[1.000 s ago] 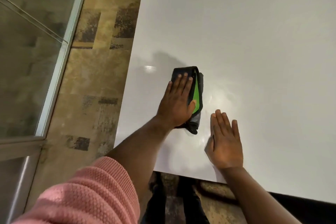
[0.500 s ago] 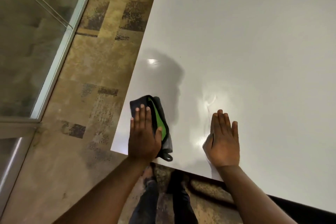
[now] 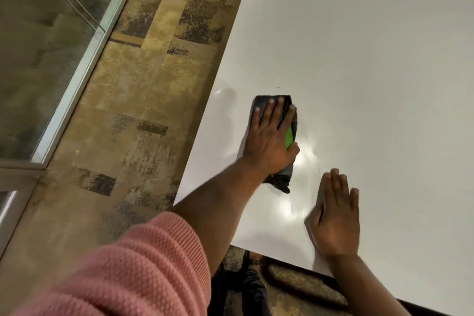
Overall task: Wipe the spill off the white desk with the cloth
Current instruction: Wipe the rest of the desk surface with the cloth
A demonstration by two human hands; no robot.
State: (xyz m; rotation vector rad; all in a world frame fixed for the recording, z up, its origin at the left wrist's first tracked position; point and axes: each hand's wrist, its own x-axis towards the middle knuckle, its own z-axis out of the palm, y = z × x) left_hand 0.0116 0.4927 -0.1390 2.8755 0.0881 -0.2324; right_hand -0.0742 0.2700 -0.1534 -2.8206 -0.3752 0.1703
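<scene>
Your right hand (image 3: pixel 333 215) lies flat near the desk's front edge, fingers together, holding nothing, bracing you. Farther out, your left hand (image 3: pixel 270 136) presses open-palmed on the folded dark cloth (image 3: pixel 283 179) on the white desk (image 3: pixel 372 59). You're mid-wipe, it seems; glossy streaks between your hands suggest dragging the cloth there next.

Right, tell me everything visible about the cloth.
The cloth is dark grey to black, soft fabric, folded into a pad with a bright green layer showing at its right edge. It lies flat on the white desk, near the front left corner. The left hand presses on it, palm down, fingers spread; a crumpled end sticks out behind the wrist.
</scene>
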